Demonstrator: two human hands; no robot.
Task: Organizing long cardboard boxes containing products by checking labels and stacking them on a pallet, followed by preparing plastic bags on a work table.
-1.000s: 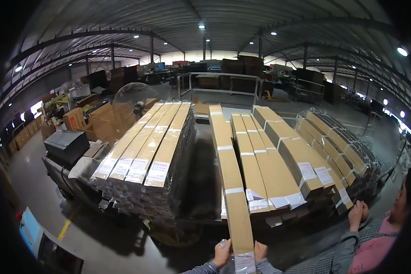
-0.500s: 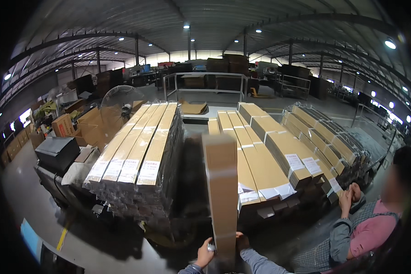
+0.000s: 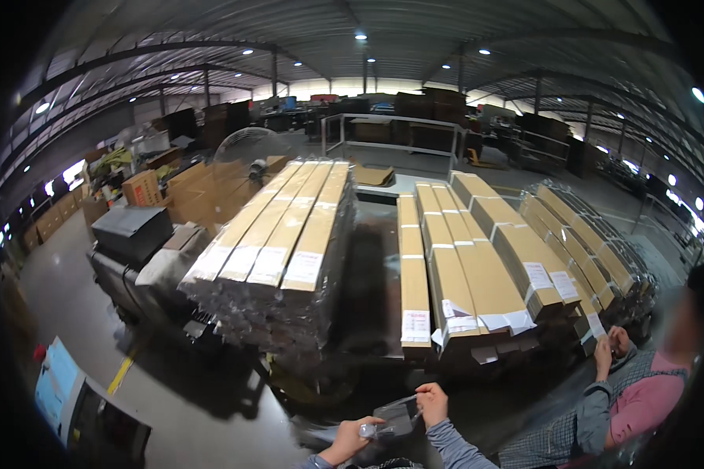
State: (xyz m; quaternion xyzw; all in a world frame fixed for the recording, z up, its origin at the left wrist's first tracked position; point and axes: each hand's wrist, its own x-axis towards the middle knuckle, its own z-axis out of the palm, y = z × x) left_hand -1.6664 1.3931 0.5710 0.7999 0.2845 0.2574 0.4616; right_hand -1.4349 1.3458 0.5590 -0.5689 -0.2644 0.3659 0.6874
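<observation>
Low in front of me, a piece of clear plastic film (image 3: 396,417) stretches between my two hands. My left hand (image 3: 346,444) is closed at its lower left end, with a small whitish round thing (image 3: 368,431) at the fingers. My right hand (image 3: 433,403) pinches the film's upper right side. Beyond them lies a narrow long brown carton (image 3: 412,273) with a white label on its near end. It borders a stack of long strapped cartons (image 3: 477,273). To the left stands another stack of long cartons (image 3: 281,227), wrapped in clear film and labelled at the near ends.
A person in pink and checked clothing (image 3: 641,399) is at the right, hands at a carton's end. Film-wrapped cartons (image 3: 579,234) lie at the far right. A fan (image 3: 252,160), a dark box (image 3: 133,233) and a metal rail frame (image 3: 395,123) stand around the stacks.
The long carton upright between my hands no longer shows there; clear film is between them now. My right hand has risen and moved right. The view has shifted left.
</observation>
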